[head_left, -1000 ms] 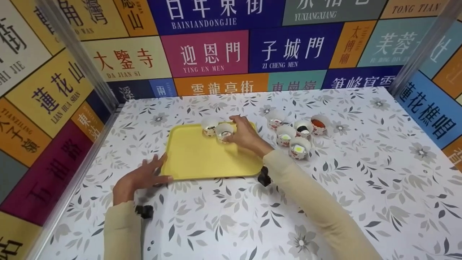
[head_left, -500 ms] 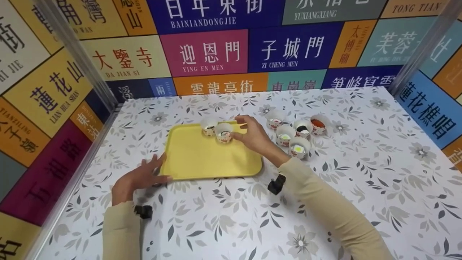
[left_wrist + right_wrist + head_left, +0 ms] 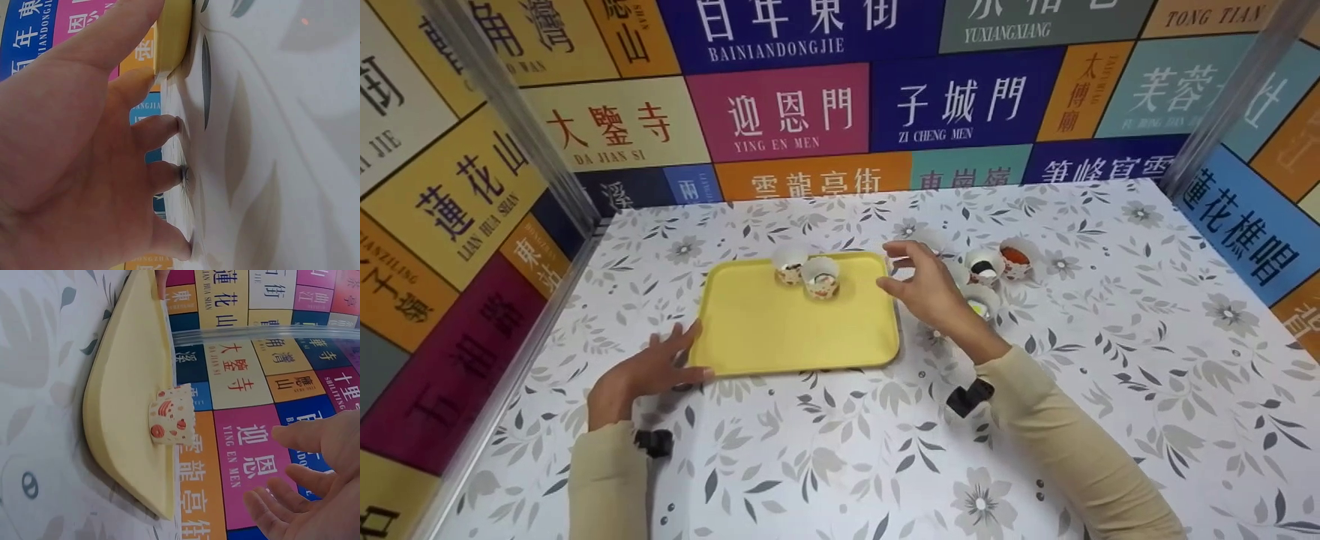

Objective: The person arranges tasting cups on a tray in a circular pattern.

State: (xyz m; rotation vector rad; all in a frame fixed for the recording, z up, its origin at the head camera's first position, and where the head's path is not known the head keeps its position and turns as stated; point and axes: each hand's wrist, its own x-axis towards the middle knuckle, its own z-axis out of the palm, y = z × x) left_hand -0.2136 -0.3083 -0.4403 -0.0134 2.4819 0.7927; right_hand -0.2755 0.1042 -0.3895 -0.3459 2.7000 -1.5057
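Observation:
A yellow tray (image 3: 780, 330) lies on the table, with two patterned paper cups, one (image 3: 820, 280) and another (image 3: 790, 268), side by side near its back edge. Each cup has something small and pale or dark inside. My left hand (image 3: 641, 375) rests at the tray's front left corner, thumb and forefinger touching its rim; the left wrist view shows the other fingertips on the table. My right hand (image 3: 934, 292) hovers past the tray's right edge, fingers loosely bent and apart, holding nothing. It partly hides the group of cups behind it.
Right of the tray stand several more paper cups: one with orange-red contents (image 3: 1017, 259), one with a black piece (image 3: 984, 267), one with a yellow-and-white piece (image 3: 979, 306). The floral-covered table (image 3: 825, 450) meets walls of coloured Chinese signs (image 3: 795, 112) at the back and sides.
My right hand has let go of the front cup on the tray and moved right, toward the other cups. The left hand stays at the tray's corner.

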